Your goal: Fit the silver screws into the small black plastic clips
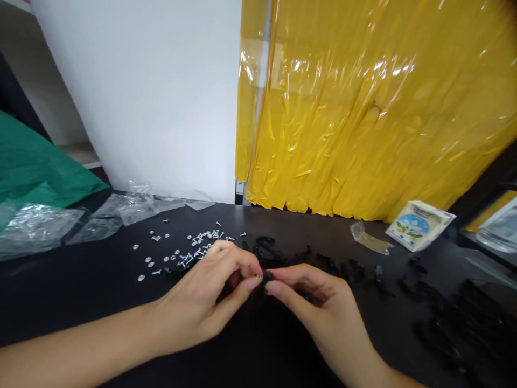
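Note:
Above the table my two hands meet fingertip to fingertip. My left hand [214, 293] is closed in a pinch on a small shiny metal piece [259, 276], mostly covered by the thumb and forefinger. Between the thumb and forefinger of my right hand [323, 302] is a small black part [267, 276], touching or nearly touching the metal piece; its shape is too hidden to name. Loose silver screws [186, 261] lie just beyond my left hand, with round metal washers [148, 260] scattered to their left. A tangle of black pieces [266, 249] lies behind my fingertips.
More black parts [440, 323] spread over the right of the black table [100, 302]. Clear plastic bags [133, 207] lie at the back left beside green sheeting [36, 167]. A white printed box [420, 225] stands back right, before a yellow strip curtain [363, 118].

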